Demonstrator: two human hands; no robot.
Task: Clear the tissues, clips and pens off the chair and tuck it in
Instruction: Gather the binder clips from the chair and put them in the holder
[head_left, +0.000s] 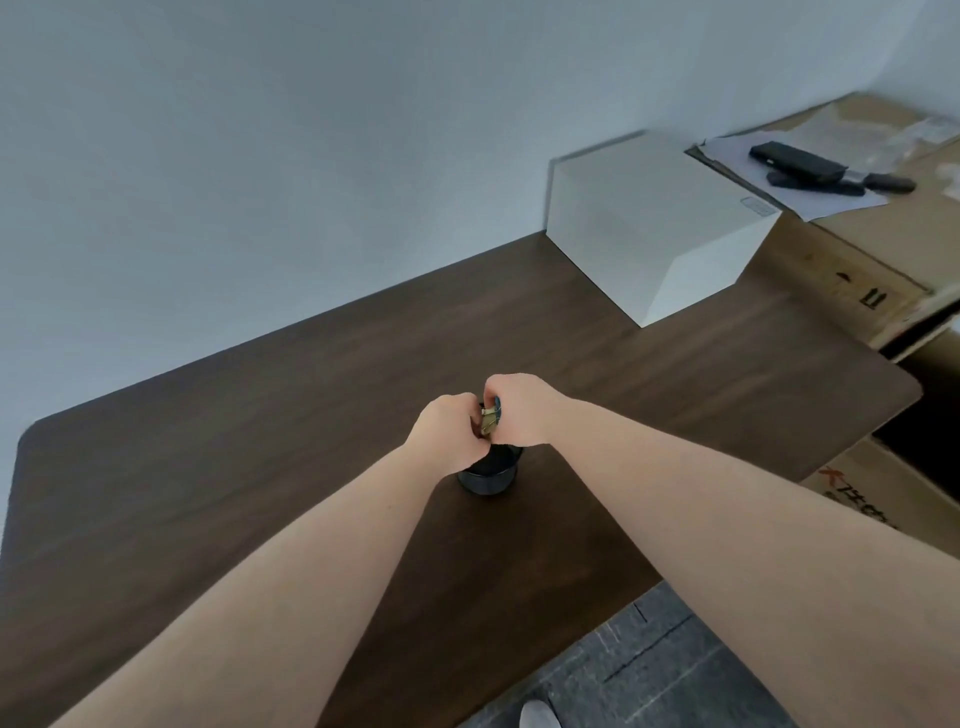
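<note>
The clips (489, 419), a small bunch in gold and blue, were pinched between both hands directly above a dark cup (488, 475) standing mid-bench. The left hand (447, 428) was curled closed against the bunch from one side; the right hand (517, 410) was closed on it from the other, fingers turned down. How many clips were held could not be told. The likely step was dropping them into the cup.

Risk noted: the cup mouth was largely hidden under the hands, so a release off centre could send clips onto the bench (260, 441) or tip the cup with a knuckle.

Room for movement was ample. The bench lay bare on all sides of the cup, its near edge and rounded corners well apart from it. A white box (654, 228) stood at the far right corner, cartons (883, 249) beyond it. The chair, tissues and pens were not in view.
</note>
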